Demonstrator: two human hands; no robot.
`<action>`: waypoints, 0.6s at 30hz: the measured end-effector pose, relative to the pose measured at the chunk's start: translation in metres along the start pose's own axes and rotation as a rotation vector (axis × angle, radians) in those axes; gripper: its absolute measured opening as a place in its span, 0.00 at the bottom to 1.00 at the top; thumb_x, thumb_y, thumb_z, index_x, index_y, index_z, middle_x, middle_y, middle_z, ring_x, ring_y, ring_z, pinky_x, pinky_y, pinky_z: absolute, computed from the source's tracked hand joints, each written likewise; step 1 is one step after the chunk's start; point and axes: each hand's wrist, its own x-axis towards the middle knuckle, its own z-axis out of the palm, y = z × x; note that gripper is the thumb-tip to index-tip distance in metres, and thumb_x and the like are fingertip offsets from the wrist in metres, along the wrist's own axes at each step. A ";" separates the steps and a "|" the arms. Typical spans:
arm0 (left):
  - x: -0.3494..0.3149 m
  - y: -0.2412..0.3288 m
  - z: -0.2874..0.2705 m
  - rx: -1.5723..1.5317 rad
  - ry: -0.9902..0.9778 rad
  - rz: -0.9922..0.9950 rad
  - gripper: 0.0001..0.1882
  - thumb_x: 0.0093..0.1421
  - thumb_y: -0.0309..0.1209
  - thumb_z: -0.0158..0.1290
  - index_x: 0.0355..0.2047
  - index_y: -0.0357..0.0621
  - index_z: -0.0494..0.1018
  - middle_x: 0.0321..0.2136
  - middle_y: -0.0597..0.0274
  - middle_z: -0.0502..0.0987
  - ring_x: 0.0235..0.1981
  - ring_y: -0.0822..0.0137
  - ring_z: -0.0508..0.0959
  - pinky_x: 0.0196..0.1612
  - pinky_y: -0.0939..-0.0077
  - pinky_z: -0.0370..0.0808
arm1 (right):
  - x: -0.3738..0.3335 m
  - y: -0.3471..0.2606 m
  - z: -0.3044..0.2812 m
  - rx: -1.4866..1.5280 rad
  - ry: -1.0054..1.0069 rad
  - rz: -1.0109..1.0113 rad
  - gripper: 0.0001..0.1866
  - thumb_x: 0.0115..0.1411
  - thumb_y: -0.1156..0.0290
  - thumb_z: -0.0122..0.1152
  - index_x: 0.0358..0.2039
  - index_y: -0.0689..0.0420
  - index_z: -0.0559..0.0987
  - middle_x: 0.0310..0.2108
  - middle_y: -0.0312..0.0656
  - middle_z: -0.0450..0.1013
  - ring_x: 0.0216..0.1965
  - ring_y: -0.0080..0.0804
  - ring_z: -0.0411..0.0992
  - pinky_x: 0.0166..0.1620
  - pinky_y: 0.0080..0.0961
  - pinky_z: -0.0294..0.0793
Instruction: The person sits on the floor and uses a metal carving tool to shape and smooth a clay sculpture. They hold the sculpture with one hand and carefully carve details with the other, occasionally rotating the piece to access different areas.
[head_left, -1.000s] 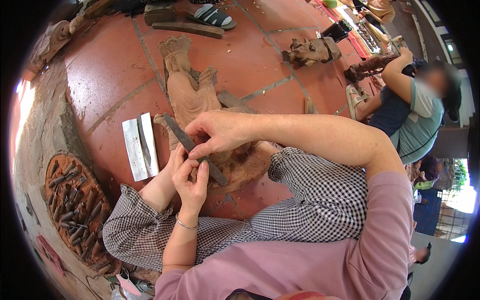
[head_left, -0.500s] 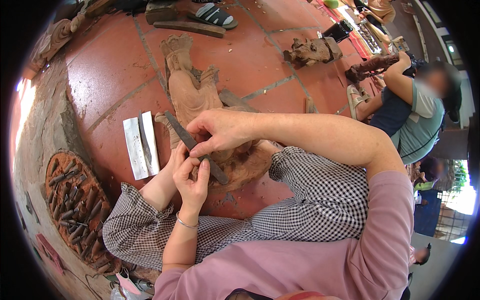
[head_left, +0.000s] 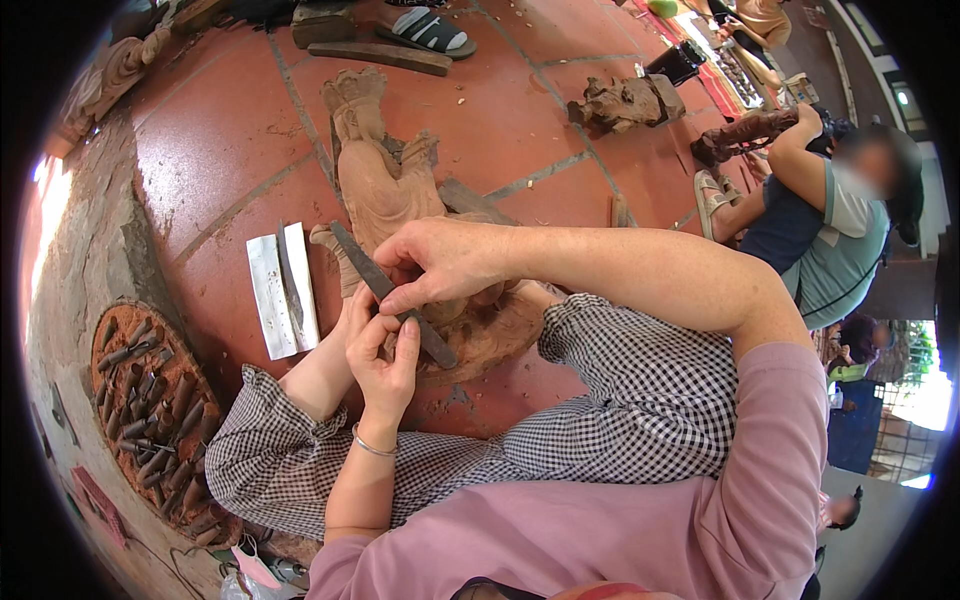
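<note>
A flat dark grey bar, long and narrow, slants across in front of me. My right hand grips it from above, its thumb and bent fingers near the bar's middle. Below, my left hand is closed with curled fingers and raised thumb against the bar's underside. Whether a smaller piece sits between those fingers is hidden. Behind the bar lies a carved wooden figure on the floor, its lower part partly covered by my hands and right forearm. My bare foot and lower leg rest beside it.
A white paper sheet with a dark strip on it lies left. Further left, a round tray holds several carving tools. A rough wood block stands at the back. A seated person holds a dark carving at right.
</note>
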 end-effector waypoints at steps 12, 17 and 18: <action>-0.001 -0.001 0.000 0.017 0.001 0.014 0.07 0.56 0.24 0.57 0.25 0.32 0.71 0.55 0.41 0.70 0.57 0.50 0.69 0.61 0.60 0.63 | 0.001 0.003 0.000 -0.008 0.002 -0.016 0.13 0.61 0.61 0.66 0.38 0.57 0.80 0.26 0.31 0.74 0.29 0.19 0.69 0.34 0.22 0.70; 0.000 -0.001 0.000 0.017 0.000 0.019 0.07 0.56 0.24 0.57 0.25 0.32 0.71 0.55 0.41 0.70 0.57 0.50 0.69 0.61 0.61 0.63 | 0.001 0.002 0.000 -0.018 0.005 -0.010 0.13 0.61 0.61 0.66 0.38 0.57 0.80 0.26 0.31 0.74 0.29 0.19 0.69 0.34 0.22 0.70; 0.000 -0.002 0.000 0.017 0.000 0.018 0.07 0.56 0.24 0.57 0.25 0.32 0.71 0.55 0.42 0.70 0.57 0.50 0.69 0.61 0.61 0.62 | 0.001 0.002 0.000 -0.012 0.004 -0.010 0.13 0.61 0.61 0.66 0.38 0.57 0.80 0.26 0.31 0.74 0.29 0.19 0.69 0.34 0.22 0.70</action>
